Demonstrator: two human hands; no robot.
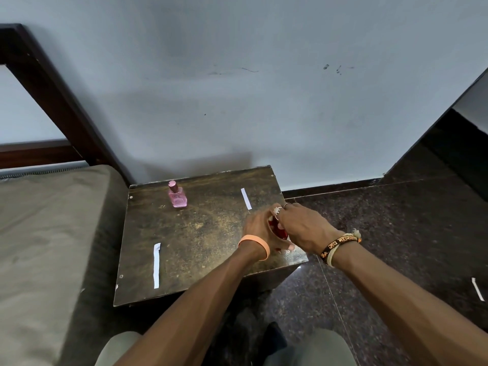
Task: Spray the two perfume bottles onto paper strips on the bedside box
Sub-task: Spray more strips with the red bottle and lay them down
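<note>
A dark wooden bedside box [200, 233] carries two white paper strips, one at the front left [156, 265] and one at the back right [246, 198]. A pink perfume bottle [177, 195] with a pink cap stands upright at the back left. Over the box's right side my left hand [256, 229] wraps around a red perfume bottle [280, 229]. My right hand [303, 228] curls over the top of the same bottle, hiding its cap. Only a sliver of red glass shows between the two hands.
A bed with an olive mattress [47, 233] and dark wooden headboard [52, 96] sits left of the box. A pale wall stands behind. Dark polished stone floor [383, 233] spreads to the right, with a loose white strip [478, 289] lying on it.
</note>
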